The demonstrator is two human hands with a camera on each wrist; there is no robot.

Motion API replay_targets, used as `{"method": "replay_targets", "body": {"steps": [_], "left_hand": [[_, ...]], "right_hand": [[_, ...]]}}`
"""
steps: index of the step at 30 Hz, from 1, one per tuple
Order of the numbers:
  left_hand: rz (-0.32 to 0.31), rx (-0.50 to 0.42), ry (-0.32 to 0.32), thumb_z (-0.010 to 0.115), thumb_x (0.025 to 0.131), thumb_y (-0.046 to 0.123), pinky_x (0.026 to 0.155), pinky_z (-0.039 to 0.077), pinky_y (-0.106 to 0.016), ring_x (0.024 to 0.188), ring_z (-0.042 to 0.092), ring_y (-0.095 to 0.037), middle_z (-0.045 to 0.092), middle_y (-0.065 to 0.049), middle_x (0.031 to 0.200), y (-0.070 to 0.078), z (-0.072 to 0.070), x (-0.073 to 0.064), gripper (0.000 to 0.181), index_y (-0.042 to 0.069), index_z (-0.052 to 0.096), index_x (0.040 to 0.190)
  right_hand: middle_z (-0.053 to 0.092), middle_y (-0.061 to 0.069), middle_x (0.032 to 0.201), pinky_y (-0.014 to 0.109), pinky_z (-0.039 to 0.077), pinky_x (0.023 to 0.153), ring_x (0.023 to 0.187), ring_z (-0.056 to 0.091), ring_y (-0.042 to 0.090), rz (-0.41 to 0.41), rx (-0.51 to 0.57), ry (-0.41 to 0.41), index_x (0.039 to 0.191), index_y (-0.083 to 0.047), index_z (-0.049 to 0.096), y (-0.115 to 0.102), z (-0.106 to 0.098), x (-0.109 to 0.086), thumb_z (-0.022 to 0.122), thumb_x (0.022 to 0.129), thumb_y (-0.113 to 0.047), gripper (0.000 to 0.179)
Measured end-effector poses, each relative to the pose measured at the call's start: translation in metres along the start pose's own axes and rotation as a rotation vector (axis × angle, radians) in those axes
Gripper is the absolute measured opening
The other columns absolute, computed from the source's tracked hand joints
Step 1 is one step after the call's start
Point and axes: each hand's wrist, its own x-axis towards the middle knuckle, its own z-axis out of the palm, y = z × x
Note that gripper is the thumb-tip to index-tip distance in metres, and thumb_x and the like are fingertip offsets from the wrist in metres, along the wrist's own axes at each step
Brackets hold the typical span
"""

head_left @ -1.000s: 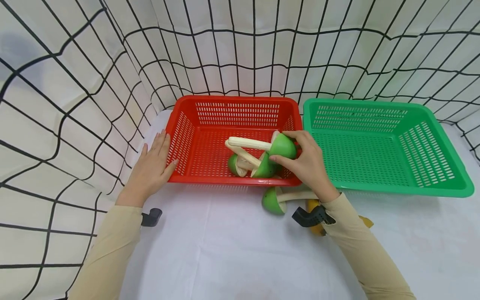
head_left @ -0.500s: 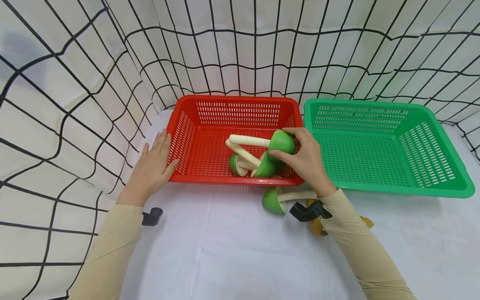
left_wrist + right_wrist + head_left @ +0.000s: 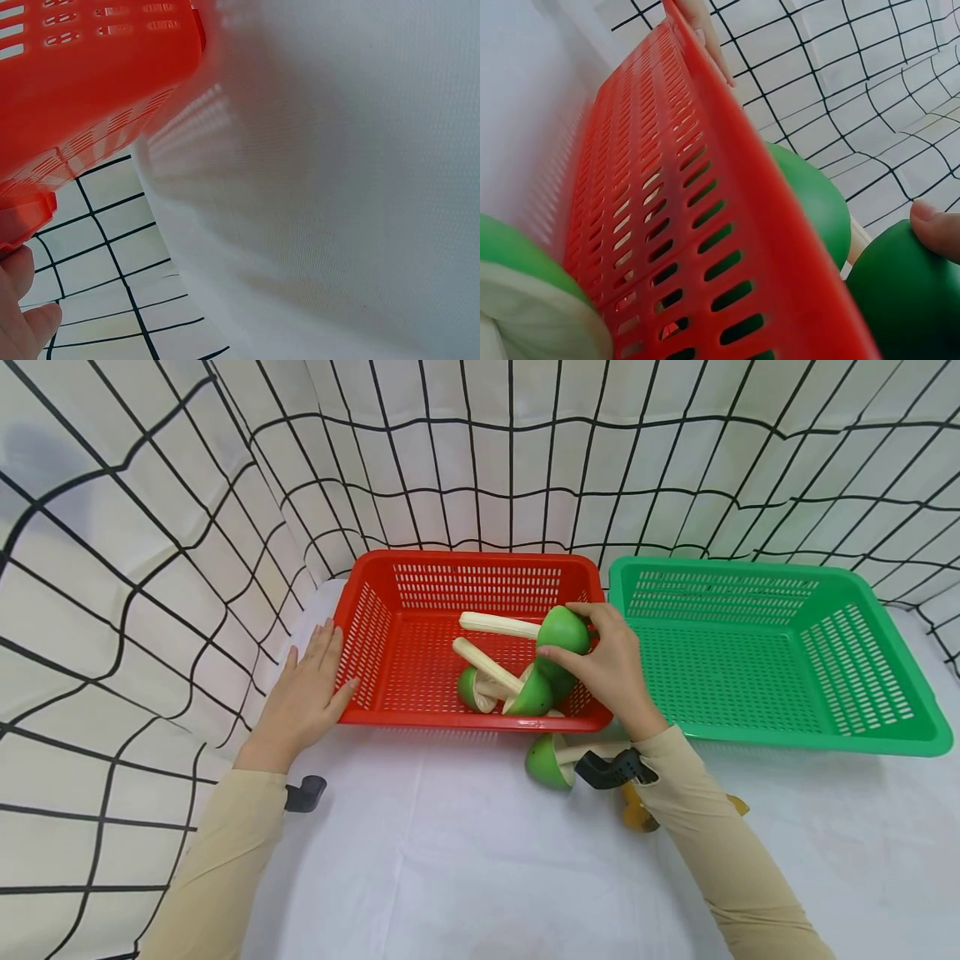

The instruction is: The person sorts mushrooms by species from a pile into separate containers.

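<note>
My right hand (image 3: pixel 611 656) pinches the green cap of a toy mushroom (image 3: pixel 562 629) between thumb and fingers, over the right end of the red basket (image 3: pixel 465 722). Its pale stem points left. Below it, several more green-capped mushrooms (image 3: pixel 529 695) lie in the basket, partly overlapped by the held one. In the right wrist view, the thumb (image 3: pixel 934 225) lies on the held cap (image 3: pixel 904 292), beyond the basket's rim. My left hand (image 3: pixel 303 689) rests with straight fingers against the basket's left rim; in the left wrist view its fingertips (image 3: pixel 19 270) touch the red edge.
A green basket (image 3: pixel 776 742) stands right beside the red one. One mushroom (image 3: pixel 547 762) lies on the white cloth in front, its stem partly behind the right wrist's camera. A yellow object (image 3: pixel 637 814) is partly hidden under the right forearm. Black netting (image 3: pixel 510 493) hangs behind and left.
My right hand has moved the held mushroom up and toward the basket's back, away from the mushrooms below, and its cap has turned. The left hand stays in place.
</note>
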Motion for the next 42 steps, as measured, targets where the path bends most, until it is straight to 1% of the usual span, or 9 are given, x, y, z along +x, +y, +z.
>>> {"method": "replay_targets", "body": {"steps": [2,10,15,18,21,25,28,35,42], "left_hand": [[0.001,-0.001,-0.001,0.039,0.098,0.032,0.110,0.009,-0.060,0.143,0.005,-0.035,0.005,-0.023,0.155,0.000,0.000,0.000,0.071,-0.009,0.007,0.147],[0.009,-0.005,0.005,0.038,0.098,0.031,0.110,0.008,-0.060,0.143,0.004,-0.035,0.004,-0.022,0.155,0.000,0.001,0.000,0.071,-0.009,0.006,0.147],[0.003,-0.005,0.002,0.039,0.098,0.031,0.110,0.007,-0.059,0.143,0.005,-0.035,0.005,-0.023,0.155,0.001,0.001,0.000,0.071,-0.009,0.007,0.147],[0.002,-0.005,0.002,0.039,0.098,0.031,0.110,0.007,-0.059,0.143,0.005,-0.035,0.005,-0.023,0.155,0.001,0.000,0.001,0.071,-0.009,0.008,0.147],[0.003,-0.001,0.004,0.040,0.098,0.031,0.110,0.009,-0.060,0.143,0.006,-0.035,0.006,-0.023,0.155,0.002,0.000,0.000,0.071,-0.009,0.008,0.147],[0.007,0.001,0.007,0.040,0.098,0.030,0.109,0.010,-0.061,0.143,0.007,-0.035,0.006,-0.024,0.155,0.002,0.001,-0.001,0.071,-0.009,0.008,0.147],[0.010,-0.005,0.010,0.040,0.098,0.028,0.109,0.010,-0.061,0.142,0.007,-0.036,0.006,-0.024,0.155,0.002,0.001,-0.001,0.070,-0.009,0.008,0.147],[0.001,-0.001,0.006,0.039,0.098,0.031,0.110,0.010,-0.060,0.143,0.006,-0.035,0.006,-0.023,0.155,0.003,0.001,0.001,0.071,-0.009,0.008,0.147],[0.011,-0.009,0.014,0.039,0.098,0.030,0.110,0.009,-0.060,0.142,0.006,-0.036,0.005,-0.023,0.155,0.001,0.001,0.000,0.070,-0.009,0.007,0.147]], "right_hand": [[0.057,0.015,0.115,0.042,0.048,0.074,0.096,0.053,0.027,0.002,-0.013,-0.003,0.123,-0.001,0.058,0.000,0.001,0.001,0.083,0.073,-0.026,0.062],[0.055,0.016,0.118,0.044,0.049,0.077,0.098,0.052,0.029,0.015,-0.062,-0.032,0.125,0.001,0.057,0.003,0.003,0.003,0.082,0.074,-0.027,0.063],[0.054,0.017,0.118,0.044,0.049,0.080,0.100,0.052,0.030,0.002,-0.077,-0.049,0.124,0.002,0.057,0.006,0.004,0.003,0.080,0.076,-0.024,0.060],[0.055,0.018,0.116,0.044,0.048,0.082,0.101,0.053,0.031,-0.025,-0.080,-0.035,0.121,0.004,0.058,0.007,0.004,0.002,0.079,0.077,-0.020,0.054],[0.056,0.019,0.114,0.044,0.047,0.080,0.100,0.054,0.031,-0.053,-0.080,-0.015,0.119,0.006,0.059,0.007,0.004,0.002,0.078,0.078,-0.015,0.049],[0.058,0.020,0.112,0.043,0.046,0.080,0.099,0.054,0.032,-0.065,-0.062,0.003,0.118,0.007,0.060,0.007,0.002,0.000,0.077,0.079,-0.011,0.046],[0.059,0.020,0.112,0.044,0.046,0.082,0.100,0.055,0.031,-0.071,-0.047,0.020,0.116,0.007,0.060,0.006,-0.001,-0.002,0.076,0.079,-0.009,0.044],[0.061,0.019,0.111,0.044,0.048,0.081,0.100,0.057,0.031,-0.105,0.007,0.060,0.116,0.006,0.060,0.003,-0.017,-0.016,0.074,0.080,-0.006,0.040],[0.062,0.018,0.110,0.043,0.051,0.083,0.100,0.059,0.027,-0.149,0.050,0.088,0.113,0.006,0.062,0.002,-0.027,-0.029,0.075,0.078,-0.002,0.037]]}}
